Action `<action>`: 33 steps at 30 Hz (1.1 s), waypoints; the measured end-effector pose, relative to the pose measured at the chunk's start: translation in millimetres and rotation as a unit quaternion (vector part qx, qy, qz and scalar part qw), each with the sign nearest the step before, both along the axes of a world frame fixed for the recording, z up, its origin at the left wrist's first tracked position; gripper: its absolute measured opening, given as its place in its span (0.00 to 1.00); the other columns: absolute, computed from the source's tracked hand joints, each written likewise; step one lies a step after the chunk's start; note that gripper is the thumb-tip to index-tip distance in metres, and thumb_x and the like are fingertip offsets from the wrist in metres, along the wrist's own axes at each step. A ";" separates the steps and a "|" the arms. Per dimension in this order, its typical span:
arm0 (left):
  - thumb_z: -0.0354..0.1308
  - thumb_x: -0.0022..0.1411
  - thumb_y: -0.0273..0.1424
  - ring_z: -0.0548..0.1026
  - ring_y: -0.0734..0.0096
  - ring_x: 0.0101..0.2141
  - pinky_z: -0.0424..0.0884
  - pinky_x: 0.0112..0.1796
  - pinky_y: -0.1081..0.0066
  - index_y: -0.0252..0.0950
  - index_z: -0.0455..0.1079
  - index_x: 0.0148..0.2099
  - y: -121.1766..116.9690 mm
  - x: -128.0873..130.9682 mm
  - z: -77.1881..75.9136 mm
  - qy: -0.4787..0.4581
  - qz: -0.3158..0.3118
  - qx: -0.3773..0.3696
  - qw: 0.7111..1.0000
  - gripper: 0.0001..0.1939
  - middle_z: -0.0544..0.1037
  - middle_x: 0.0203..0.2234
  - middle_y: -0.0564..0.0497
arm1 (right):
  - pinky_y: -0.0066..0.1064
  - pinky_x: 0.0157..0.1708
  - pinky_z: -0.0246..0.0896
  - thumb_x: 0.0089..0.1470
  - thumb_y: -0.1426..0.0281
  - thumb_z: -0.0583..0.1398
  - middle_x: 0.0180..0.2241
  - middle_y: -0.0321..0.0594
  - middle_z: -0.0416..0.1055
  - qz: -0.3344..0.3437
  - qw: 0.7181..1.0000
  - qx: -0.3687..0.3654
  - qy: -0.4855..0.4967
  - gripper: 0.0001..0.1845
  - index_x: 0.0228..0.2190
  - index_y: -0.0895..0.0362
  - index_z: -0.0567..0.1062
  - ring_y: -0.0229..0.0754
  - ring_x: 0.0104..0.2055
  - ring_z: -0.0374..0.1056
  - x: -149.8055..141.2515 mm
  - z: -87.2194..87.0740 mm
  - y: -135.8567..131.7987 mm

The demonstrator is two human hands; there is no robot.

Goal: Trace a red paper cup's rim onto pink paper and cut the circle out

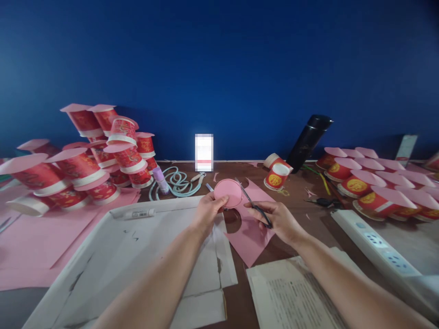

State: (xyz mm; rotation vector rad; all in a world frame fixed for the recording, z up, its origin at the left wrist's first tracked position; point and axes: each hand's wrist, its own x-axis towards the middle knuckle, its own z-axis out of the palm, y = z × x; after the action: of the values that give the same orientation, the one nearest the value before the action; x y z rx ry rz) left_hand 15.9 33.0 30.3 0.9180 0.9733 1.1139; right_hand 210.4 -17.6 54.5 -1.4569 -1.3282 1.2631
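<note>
Between the thumb and fingers of my left hand [208,211] is a round pink paper disc [227,192], held by its lower left edge. Whether anything sits beneath the disc is hidden. My right hand [279,221] is closed around the dark handles of a pair of scissors [262,214]. Their blades point up and left, lying along the disc's right edge. Below both hands lies a pink paper sheet [252,244] with rounded pieces cut out of it.
Red paper cups [125,157] topped with pink paper stand stacked at left; more such cups [370,183] stand at right. A black flask [310,139] leans on the blue wall. Also here: a glue stick [160,179], a coiled cable [178,180], a power strip [375,244], two uncovered cups [276,177].
</note>
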 end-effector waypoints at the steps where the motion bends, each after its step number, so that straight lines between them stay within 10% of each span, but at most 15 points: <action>1: 0.69 0.44 0.39 0.65 0.75 0.25 0.61 0.31 0.71 0.32 0.75 0.33 0.0 -0.2 0.2 0.001 -0.001 -0.002 1.000 0.17 0.73 0.24 0.51 | 0.26 0.19 0.59 0.42 0.52 0.68 0.19 0.33 0.67 0.002 1.000 -0.001 0.002 0.33 0.44 0.61 0.80 0.31 0.18 0.59 0.1 -0.2 0.2; 33: 0.66 0.47 0.40 0.64 0.76 0.26 0.59 0.31 0.72 0.32 0.75 0.35 2.0 -3.1 2.3 0.031 0.025 0.013 0.999 0.17 0.74 0.26 0.50 | 0.26 0.20 0.58 0.42 0.52 0.68 0.19 0.32 0.67 0.012 1.000 -0.007 -0.023 0.29 0.40 0.62 0.80 0.31 0.18 0.60 0.4 4.1 -0.6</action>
State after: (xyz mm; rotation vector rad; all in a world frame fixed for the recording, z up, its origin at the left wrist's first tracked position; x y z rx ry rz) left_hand 12.8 35.1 32.6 0.9579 1.0400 1.1479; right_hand 210.8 -18.2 58.5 -1.4920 -1.3743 1.2626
